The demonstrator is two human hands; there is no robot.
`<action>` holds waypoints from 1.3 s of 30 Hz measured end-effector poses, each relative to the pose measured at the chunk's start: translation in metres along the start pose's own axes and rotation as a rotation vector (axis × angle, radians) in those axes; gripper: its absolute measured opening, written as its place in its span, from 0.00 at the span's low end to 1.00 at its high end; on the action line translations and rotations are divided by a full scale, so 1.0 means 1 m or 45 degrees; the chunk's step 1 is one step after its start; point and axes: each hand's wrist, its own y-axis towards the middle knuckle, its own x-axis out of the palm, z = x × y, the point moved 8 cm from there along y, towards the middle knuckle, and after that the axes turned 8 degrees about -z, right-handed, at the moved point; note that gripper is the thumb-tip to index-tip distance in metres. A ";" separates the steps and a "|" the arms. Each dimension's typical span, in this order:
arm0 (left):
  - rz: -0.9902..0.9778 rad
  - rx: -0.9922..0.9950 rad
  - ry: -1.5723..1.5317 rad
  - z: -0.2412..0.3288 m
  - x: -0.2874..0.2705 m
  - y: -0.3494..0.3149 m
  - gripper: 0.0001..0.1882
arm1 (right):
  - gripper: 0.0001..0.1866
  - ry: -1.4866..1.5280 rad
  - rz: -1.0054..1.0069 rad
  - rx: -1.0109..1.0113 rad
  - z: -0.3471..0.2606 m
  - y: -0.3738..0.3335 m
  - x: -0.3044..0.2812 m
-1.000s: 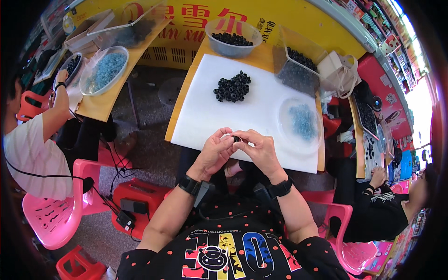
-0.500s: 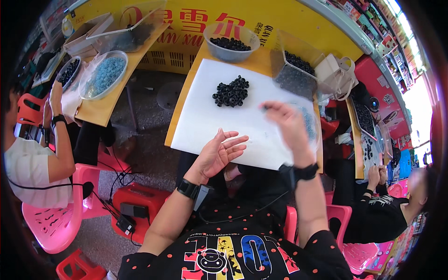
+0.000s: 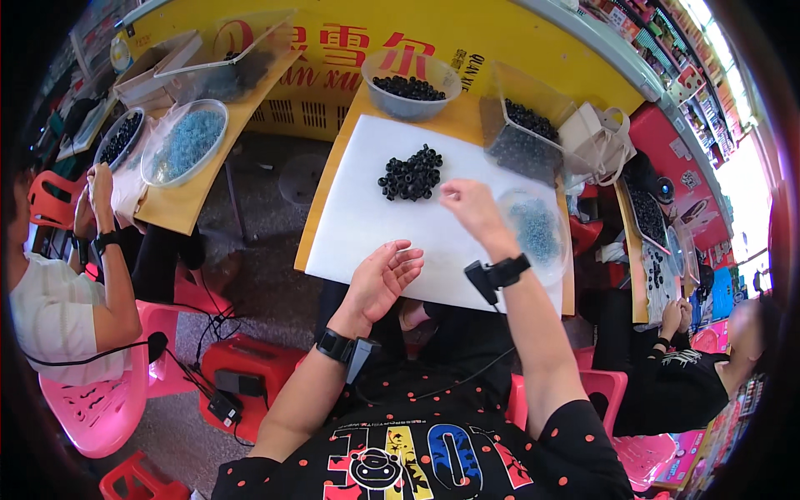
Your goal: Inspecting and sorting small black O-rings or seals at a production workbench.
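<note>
My left hand [image 3: 383, 279] is open near the front edge of the white board [image 3: 342, 225], palm turned inward, its fingers loosely curved with nothing in them. Above the board, just right of a pile of black bead-like pieces [image 3: 410, 173], my right hand [image 3: 473, 212] has its thumb and fingertips pressed together. Whatever they hold, if anything, is hidden. Some of the black pieces show round holes. Beside my right wrist, a clear round dish [image 3: 537, 225] of small pale-blue beads sits on the board's right side.
Behind the board stand a translucent bowl [image 3: 411, 104] and a clear bin [image 3: 525, 137], both with black pieces. A white bag [image 3: 596, 137] is beyond the bin. Co-workers sit left [image 3: 71, 292] and right [image 3: 679, 375] at other tables. Cables hang from my wristbands.
My right hand has moved left from near the blue-bead dish to the black pile, uncovering the dish. A dark piece showed at its fingertips before. My left hand has shifted slightly left and down.
</note>
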 end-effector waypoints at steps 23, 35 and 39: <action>0.091 0.023 0.175 0.000 0.004 -0.007 0.11 | 0.13 0.217 0.152 0.058 -0.039 -0.109 -0.010; 0.033 0.062 0.159 -0.002 0.007 -0.005 0.14 | 0.07 0.572 0.078 0.351 0.006 -0.107 0.003; -0.010 0.061 0.197 -0.002 0.017 -0.007 0.14 | 0.08 1.379 0.047 0.225 -0.050 -0.107 0.012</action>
